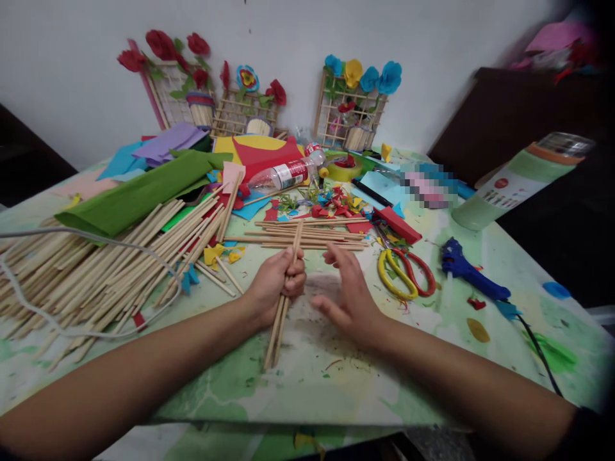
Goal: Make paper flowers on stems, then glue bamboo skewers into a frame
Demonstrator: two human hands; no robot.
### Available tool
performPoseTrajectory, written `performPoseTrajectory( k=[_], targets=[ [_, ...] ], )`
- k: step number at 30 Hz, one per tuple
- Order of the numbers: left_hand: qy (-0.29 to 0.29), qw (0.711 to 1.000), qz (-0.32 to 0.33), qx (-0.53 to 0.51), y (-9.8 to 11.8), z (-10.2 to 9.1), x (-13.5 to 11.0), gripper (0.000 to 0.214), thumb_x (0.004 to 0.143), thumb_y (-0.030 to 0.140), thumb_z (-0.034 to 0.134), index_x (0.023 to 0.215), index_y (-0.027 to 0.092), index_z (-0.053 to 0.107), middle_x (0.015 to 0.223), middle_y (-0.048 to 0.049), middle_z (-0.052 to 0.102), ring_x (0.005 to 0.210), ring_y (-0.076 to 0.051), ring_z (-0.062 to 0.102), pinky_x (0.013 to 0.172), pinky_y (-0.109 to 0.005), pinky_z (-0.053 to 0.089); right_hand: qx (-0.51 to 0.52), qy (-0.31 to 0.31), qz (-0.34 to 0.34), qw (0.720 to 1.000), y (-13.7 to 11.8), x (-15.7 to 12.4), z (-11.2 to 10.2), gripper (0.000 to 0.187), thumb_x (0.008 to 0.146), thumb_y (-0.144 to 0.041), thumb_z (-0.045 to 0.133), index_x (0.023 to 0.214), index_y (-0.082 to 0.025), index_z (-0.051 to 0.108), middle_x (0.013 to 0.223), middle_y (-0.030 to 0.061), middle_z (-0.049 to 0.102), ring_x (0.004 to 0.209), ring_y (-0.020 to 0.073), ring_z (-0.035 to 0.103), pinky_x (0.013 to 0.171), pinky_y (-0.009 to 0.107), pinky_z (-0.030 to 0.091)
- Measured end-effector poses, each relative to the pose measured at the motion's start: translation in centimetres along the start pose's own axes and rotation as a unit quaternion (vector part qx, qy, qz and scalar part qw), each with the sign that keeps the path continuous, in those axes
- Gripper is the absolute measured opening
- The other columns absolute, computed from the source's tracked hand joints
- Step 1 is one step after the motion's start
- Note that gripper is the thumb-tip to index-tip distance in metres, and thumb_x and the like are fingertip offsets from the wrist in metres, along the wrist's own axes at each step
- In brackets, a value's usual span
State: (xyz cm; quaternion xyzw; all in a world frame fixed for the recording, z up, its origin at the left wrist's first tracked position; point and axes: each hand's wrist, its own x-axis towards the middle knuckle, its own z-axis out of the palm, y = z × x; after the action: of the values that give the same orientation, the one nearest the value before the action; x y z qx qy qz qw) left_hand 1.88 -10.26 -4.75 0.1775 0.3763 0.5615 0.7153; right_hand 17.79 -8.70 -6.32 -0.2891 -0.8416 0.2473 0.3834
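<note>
My left hand [281,282] is closed round a few thin wooden sticks [277,333], which stand tilted with their lower ends near the tabletop. To the right of them my right hand [350,294] is empty, its fingers apart and curved toward the sticks. Just beyond both hands lies a row of wooden sticks [317,235], set roughly side by side across the table. A large heap of similar sticks [120,275] spreads out at the left. Scissors [408,272] with yellow and red handles rest beyond my right hand.
A blue glue gun [473,272] with a black cord lies at the right, near a tilted green bottle [516,182]. A white cable [72,330] crosses the stick heap. Farther back are a plastic bottle [288,173], green paper [139,192], tape [343,169] and stick lattices with paper flowers [353,109].
</note>
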Motion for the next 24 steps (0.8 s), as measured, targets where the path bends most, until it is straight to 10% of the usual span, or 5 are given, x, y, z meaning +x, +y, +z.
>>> performPoseTrajectory(
  k=[5, 24],
  targets=[
    [0.035, 0.997, 0.049, -0.05, 0.4, -0.5, 0.8, 0.017, 0.092, 0.026, 0.038, 0.081, 0.017, 0.048, 0.052, 0.0086, 0.03, 0.033, -0.003, 0.028, 0.031, -0.011, 0.021, -0.089, -0.141, -0.197, 0.966, -2.2, -1.2, 0.9, 0.081, 0.078, -0.062, 0.05, 0.14, -0.019, 0.022, 0.118, 0.0139, 0.047, 0.11, 0.0285, 0.043, 0.096, 0.047, 0.033],
    [0.024, 0.995, 0.084, -0.047, -0.1, 0.5, 0.2, 0.013, 0.09, 0.029, 0.045, 0.085, 0.018, 0.049, 0.053, 0.0093, 0.029, 0.033, -0.001, 0.026, 0.032, -0.011, 0.021, -0.117, -0.148, -0.187, 0.964, -2.1, -1.5, 2.2, 0.084, 0.082, -0.058, 0.047, 0.14, -0.004, 0.018, 0.122, 0.022, 0.047, 0.115, 0.0319, 0.04, 0.094, 0.05, 0.036]
  ],
)
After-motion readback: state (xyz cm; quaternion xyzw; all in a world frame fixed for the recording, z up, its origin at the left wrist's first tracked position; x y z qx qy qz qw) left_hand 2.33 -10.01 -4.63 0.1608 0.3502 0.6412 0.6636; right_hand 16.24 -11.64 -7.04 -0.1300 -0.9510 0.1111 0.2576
